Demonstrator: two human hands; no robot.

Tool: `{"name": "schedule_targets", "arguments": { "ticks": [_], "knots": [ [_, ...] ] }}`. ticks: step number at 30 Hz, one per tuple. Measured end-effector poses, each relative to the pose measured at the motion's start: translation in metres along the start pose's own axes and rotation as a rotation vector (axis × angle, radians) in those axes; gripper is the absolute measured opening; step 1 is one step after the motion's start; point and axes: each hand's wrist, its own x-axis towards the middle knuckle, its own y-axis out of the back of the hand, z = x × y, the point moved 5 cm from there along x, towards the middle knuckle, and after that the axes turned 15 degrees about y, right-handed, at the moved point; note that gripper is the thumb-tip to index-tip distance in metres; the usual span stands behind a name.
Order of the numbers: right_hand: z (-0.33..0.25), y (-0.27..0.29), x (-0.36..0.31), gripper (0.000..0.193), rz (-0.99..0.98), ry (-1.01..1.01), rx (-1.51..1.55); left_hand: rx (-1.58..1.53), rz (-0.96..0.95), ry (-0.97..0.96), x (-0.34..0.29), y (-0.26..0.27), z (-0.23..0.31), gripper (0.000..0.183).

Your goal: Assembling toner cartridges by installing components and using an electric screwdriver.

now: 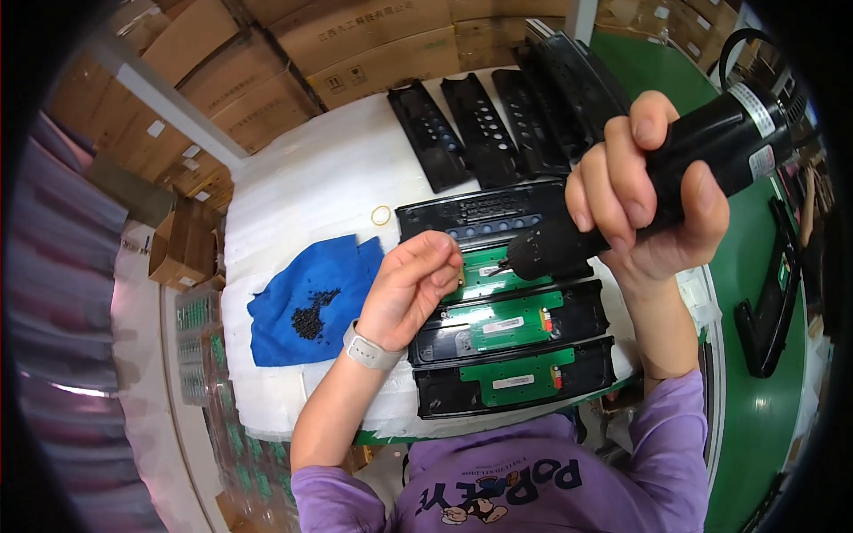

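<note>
My right hand (626, 191) is wrapped round a black electric screwdriver (724, 138), held tilted with its bit pointing down and left. Close by the bit, my left hand (413, 282) has its thumb and fingers pinched together; anything between them is too small to make out. Below both hands lie black plastic panels with green circuit boards. One board (487, 268) is partly covered by the hands and tool, while a second board (511, 325) and a third board (517, 379) show more fully nearer me. Left of them, small black screws (311, 320) are heaped on a blue cloth (274, 306).
Several black panels (431, 138) lie at the back of the white table cover (293, 186). A yellowish ring (380, 215) sits behind the cloth. Cardboard boxes (382, 44) line the far side. On the right, a green surface (755, 266) bears another black casing (769, 320).
</note>
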Motion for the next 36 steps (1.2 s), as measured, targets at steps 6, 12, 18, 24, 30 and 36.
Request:
{"name": "schedule_targets", "arguments": {
  "ticks": [6,12,18,24,30,36],
  "knots": [
    [0.005,0.012,-0.002,0.035,0.069,0.016,0.037,0.245,0.038,0.018,-0.004,-0.012,-0.016,0.017],
    [0.014,0.012,-0.01,0.036,0.087,-0.052,-0.008,0.374,0.127,-0.015,-0.006,-0.006,-0.015,0.012],
    [0.019,0.009,-0.014,0.035,0.055,-0.074,-0.006,0.54,0.203,-0.048,-0.01,-0.005,-0.012,0.014],
    [0.025,0.011,-0.018,0.031,0.28,-0.109,-0.05,0.509,0.2,-0.02,-0.01,-0.002,-0.017,0.015],
    [0.034,0.032,-0.016,0.024,0.193,-0.218,-0.357,0.133,0.334,-0.192,-0.012,0.009,-0.002,0.022],
    [0.044,0.037,-0.025,0.024,0.103,-0.291,-0.493,0.082,0.372,-0.212,-0.014,0.022,0.007,0.019]
  ]
}}
